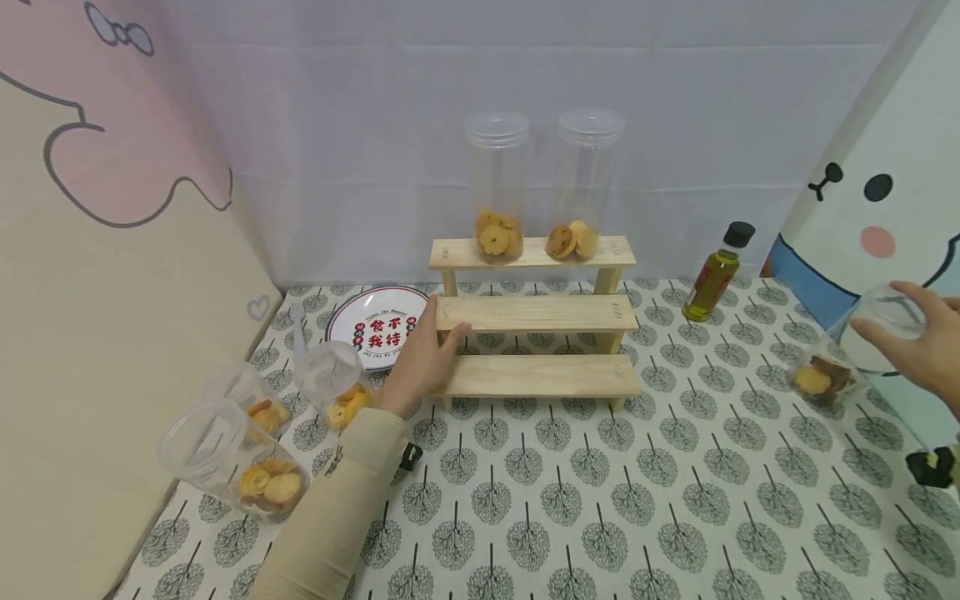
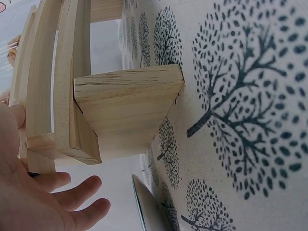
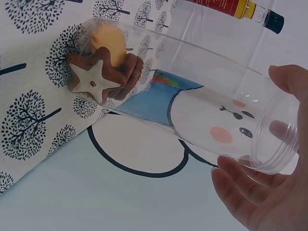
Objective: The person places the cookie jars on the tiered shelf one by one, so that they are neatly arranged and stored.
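My left hand (image 1: 423, 362) grips the left end of a three-step wooden rack (image 1: 536, 314) at its middle step. In the left wrist view the thumb lies over the wood and the other fingers are behind the end, partly hidden. At the far right, my right hand (image 1: 918, 337) holds a tall clear plastic jar (image 3: 207, 96) by its top, thumb on one side and fingers on the other. Star-shaped brown and yellow cookies (image 3: 94, 79) lie at the jar's bottom. Two similar jars with cookies, a left one (image 1: 497, 187) and a right one (image 1: 585, 187), stand on the top step.
Several clear cookie jars, including a front one (image 1: 236, 458), stand left of my left forearm. A white plate (image 1: 375, 304) with red characters lies behind them, beside a pale utensil (image 1: 298, 329). An oil bottle (image 1: 716, 275) stands right of the rack on the tree-print cloth (image 1: 585, 500).
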Motion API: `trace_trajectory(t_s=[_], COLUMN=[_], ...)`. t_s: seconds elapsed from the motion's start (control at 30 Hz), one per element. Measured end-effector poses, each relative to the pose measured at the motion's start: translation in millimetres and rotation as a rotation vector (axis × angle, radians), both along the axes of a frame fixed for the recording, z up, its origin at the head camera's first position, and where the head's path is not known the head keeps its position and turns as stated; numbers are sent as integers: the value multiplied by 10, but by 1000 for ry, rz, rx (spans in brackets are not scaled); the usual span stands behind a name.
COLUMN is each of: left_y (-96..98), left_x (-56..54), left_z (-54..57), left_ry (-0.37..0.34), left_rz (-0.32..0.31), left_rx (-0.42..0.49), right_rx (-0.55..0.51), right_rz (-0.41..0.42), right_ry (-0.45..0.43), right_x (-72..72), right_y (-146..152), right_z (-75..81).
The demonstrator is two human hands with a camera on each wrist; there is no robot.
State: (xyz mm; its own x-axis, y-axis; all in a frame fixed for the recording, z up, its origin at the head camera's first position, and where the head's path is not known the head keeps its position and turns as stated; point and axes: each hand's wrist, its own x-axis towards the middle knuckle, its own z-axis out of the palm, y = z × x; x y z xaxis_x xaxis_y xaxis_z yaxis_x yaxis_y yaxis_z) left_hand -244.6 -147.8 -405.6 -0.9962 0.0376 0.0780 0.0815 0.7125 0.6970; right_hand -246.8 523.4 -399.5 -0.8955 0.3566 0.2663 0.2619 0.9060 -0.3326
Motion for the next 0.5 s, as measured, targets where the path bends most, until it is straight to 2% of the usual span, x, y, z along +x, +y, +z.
trace_trajectory(t_s=[0.07, 0.13, 0.2, 0.23, 0.3, 0.4, 0.5], left_y=[1, 2, 2, 1, 0, -2, -5], left_x=[2, 2, 3, 1, 3, 3, 3], left_z=[2, 1, 3, 2, 3, 3, 5], left_ry=[-3, -7, -7, -7, -5, -3, -3], left_rz=[3, 8, 6, 5, 1, -2, -5], left_rx=[2, 5, 5, 3, 0, -7, -11], right_rx=[-24, -36, -41, -40, -39, -16, -1], right_rz=[3, 12, 6, 6, 4, 18, 42], right_ry=[-14, -24, -10, -2, 18, 64, 103], right_x=[202, 358, 370, 343, 216, -70, -288], right_y=[-382, -650, -683, -625, -376, 162, 563], right_z=[276, 474, 472, 428, 245, -149, -436])
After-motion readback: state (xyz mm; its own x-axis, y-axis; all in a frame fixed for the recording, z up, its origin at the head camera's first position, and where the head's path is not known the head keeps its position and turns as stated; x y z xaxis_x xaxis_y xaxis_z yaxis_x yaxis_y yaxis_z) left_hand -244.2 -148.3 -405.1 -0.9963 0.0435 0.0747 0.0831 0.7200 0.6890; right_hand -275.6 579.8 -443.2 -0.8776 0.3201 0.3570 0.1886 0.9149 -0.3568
